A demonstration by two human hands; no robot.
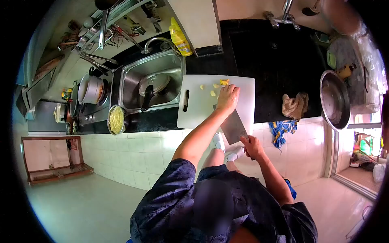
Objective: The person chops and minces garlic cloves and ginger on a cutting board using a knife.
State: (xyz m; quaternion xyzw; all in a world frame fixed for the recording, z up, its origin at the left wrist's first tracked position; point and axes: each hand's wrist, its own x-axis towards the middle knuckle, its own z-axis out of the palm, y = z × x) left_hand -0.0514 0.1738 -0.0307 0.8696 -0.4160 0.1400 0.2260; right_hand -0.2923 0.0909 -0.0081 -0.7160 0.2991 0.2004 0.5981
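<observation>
steel, broad rectangular cleaver (232, 127) in right hand (252, 147)

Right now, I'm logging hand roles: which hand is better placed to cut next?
Likely the right hand: it grips the cleaver; the left hand is by the yellow pieces.

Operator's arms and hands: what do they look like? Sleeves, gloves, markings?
Left hand and right hand are both ungloved. Short, loose, dark navy sleeves with a faint mottled pattern; no cables, watch or markings visible.
</observation>
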